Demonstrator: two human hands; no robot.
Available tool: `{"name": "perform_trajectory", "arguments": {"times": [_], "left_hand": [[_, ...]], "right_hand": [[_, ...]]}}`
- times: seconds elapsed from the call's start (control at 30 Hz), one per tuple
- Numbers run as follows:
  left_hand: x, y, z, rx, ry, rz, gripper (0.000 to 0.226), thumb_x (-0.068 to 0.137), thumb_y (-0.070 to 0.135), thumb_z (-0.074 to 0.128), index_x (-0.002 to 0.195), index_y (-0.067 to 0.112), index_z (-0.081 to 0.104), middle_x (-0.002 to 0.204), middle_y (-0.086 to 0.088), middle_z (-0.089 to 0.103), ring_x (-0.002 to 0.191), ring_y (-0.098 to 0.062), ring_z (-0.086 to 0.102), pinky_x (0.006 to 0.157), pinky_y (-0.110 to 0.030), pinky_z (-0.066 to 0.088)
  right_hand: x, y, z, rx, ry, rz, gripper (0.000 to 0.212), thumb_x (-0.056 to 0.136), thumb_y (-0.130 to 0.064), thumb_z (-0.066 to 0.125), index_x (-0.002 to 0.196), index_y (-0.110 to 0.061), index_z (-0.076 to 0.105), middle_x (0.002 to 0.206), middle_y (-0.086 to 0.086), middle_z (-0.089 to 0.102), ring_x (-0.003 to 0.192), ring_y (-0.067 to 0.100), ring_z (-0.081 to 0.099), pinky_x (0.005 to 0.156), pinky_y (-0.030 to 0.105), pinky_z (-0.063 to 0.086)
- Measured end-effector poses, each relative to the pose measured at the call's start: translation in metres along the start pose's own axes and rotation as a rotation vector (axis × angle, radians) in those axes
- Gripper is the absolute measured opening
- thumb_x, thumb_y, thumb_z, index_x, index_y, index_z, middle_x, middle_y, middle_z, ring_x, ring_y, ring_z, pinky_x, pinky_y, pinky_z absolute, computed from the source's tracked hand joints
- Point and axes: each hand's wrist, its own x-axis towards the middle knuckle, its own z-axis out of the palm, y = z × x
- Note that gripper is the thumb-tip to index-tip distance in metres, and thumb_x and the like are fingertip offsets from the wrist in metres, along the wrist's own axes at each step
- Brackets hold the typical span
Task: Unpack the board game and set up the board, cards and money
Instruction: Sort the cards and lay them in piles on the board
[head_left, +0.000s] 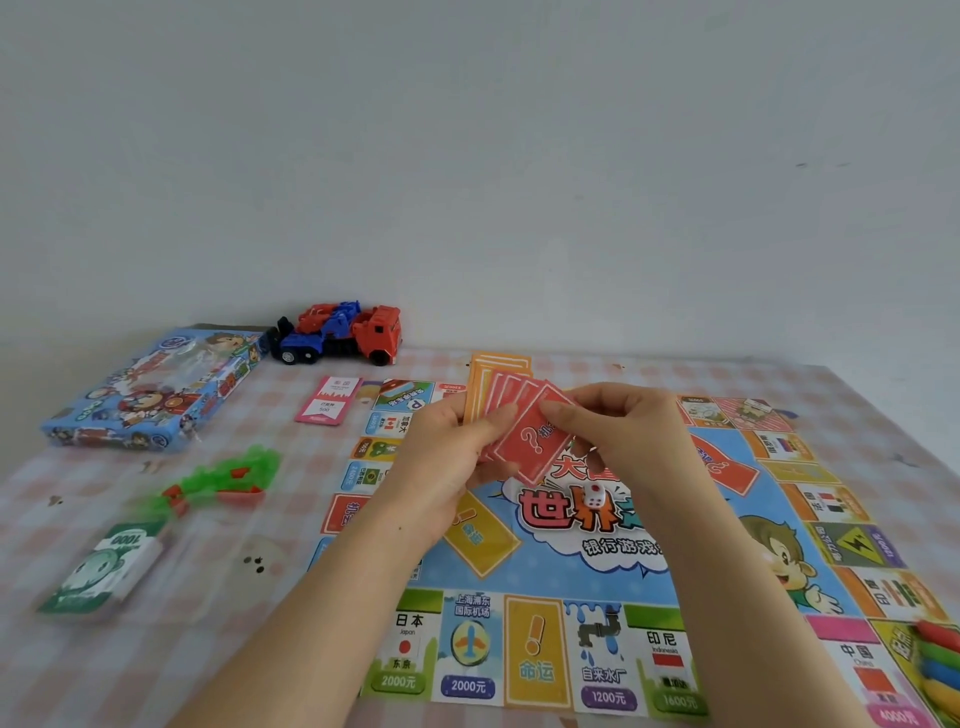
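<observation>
- Fanned cards (491, 387) are gripped in the left hand (441, 457), frame centre.
- The front red question-mark card (525, 448) is pinched by the right hand (623, 431).

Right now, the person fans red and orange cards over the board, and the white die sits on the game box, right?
No. The head view shows the white die lying on the middle of the board, not on the game box. The left hand and right hand do fan the cards over it.
</observation>
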Motion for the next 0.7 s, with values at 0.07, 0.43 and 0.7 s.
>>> {"name": "perform_trajectory", "arguments": {"times": [0.07,0.43,0.7], "left_hand": [[0.0,-0.0014,-0.0001,0.056,0.015,0.028,0.011,0.083,0.016,0.069,0.095,0.015,0.067,0.083,-0.004,0.075,0.066,-0.013,0.072,0.042,-0.015,0.047],[-0.0005,0.0003,-0.0015,0.021,0.034,-0.01,0.002,0.085,0.016,0.067,0.087,0.017,0.067,0.076,-0.001,0.074,0.056,-0.007,0.068,0.04,-0.014,0.044],[0.0,0.0046,-0.0055,-0.177,-0.011,-0.113,0.008,0.085,0.019,0.066,0.09,0.013,0.068,0.071,-0.002,0.071,0.051,-0.009,0.064,0.037,-0.014,0.045]], "right_hand": [[-0.0006,-0.0004,0.001,-0.005,-0.007,-0.001,0.012,0.078,-0.026,0.076,0.078,-0.015,0.073,0.058,0.007,0.065,0.037,0.006,0.044,0.04,0.016,0.038],[0.0011,0.0002,-0.0012,-0.008,0.015,0.013,0.012,0.078,-0.026,0.076,0.078,-0.015,0.072,0.049,-0.003,0.062,0.036,0.005,0.044,0.043,0.018,0.039],[0.0015,0.0004,-0.0033,0.013,0.013,0.018,0.009,0.08,-0.023,0.074,0.08,-0.015,0.072,0.051,-0.001,0.062,0.037,0.005,0.044,0.04,0.016,0.038]]}}
